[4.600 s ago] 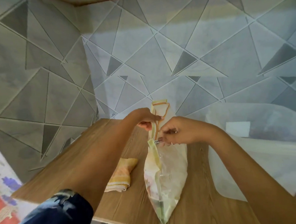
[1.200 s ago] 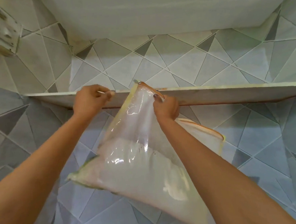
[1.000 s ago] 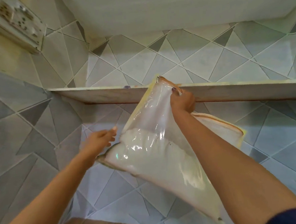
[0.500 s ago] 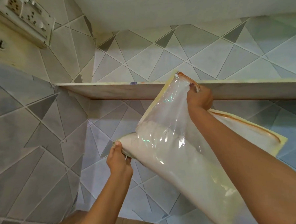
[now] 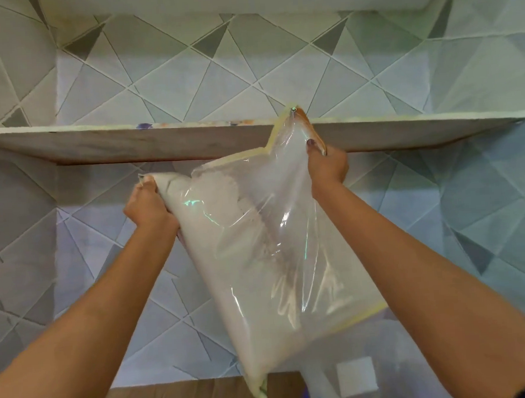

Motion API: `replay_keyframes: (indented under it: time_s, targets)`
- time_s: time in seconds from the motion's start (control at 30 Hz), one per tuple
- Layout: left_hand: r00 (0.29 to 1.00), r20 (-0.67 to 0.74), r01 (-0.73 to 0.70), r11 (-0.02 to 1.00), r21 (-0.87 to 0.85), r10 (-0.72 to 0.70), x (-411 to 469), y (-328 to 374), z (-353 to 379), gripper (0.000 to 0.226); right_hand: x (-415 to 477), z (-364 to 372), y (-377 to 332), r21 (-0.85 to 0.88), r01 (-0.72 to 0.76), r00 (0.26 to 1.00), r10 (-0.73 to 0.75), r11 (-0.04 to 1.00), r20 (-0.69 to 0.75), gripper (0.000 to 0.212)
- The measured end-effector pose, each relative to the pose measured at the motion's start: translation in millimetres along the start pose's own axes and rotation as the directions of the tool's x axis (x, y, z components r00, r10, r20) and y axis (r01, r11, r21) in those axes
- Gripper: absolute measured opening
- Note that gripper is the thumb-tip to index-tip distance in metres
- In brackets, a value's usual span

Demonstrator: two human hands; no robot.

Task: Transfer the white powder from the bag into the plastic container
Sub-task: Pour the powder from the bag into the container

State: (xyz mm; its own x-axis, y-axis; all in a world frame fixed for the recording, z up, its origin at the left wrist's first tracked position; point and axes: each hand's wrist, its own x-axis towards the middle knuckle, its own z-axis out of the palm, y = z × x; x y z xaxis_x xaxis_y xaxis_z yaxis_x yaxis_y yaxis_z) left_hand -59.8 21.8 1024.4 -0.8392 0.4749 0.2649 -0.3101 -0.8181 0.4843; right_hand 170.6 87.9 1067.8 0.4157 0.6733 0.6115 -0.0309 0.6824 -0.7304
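plastic bag (image 5: 267, 254) gripped by both hands (image 5: 147, 207)

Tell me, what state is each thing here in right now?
bag: held up in the air, tilted.
white powder: inside the bag, piled along its left side.
left hand: gripping the bag's powder-filled corner.
right hand: gripping the bag's orange top edge.
plastic container: beneath the bag, partly cut off, contents unclear.
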Motion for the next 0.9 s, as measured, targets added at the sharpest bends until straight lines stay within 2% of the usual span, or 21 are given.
replay_keyframes:
  time_s: [0.1, 0.3, 0.47, 0.63, 0.73, 0.9]
  targets:
    - [0.999, 0.038, -0.006, 1.000, 0.016, 0.006, 2, -4, 15, 0.026, 7, -20, 8, -0.022, -0.006, 0.999, 0.007, 1.000, 0.050, 0.027]
    - [0.972, 0.220, -0.111, 0.989, 0.095, 0.088, 17, -26, 41, 0.036, 23, -56, 38, -0.063, -0.003, 0.989, 0.012, 0.998, 0.147, 0.043]
    - [0.980, 0.157, -0.115, 0.993, -0.024, 0.118, 7, -42, 57, 0.034, 27, -78, 53, -0.117, -0.018, 0.984, 0.038, 0.993, 0.172, 0.049]
    - [0.977, 0.204, -0.051, 0.998, -0.032, 0.056, -5, -60, 64, 0.049, 25, -101, 68, -0.119, -0.085, 0.982, 0.104, 0.989, 0.158, 0.022]
    - [0.978, 0.207, -0.037, 0.999, 0.019, 0.032, -21, -68, 71, 0.038, 25, -115, 82, -0.115, -0.108, 0.983, 0.124, 0.987, 0.135, 0.020]
    - [0.972, 0.227, -0.057, 0.998, 0.012, 0.053, -23, -82, 80, 0.050, 28, -134, 110, -0.147, -0.201, 0.974, 0.214, 0.968, 0.078, 0.031]
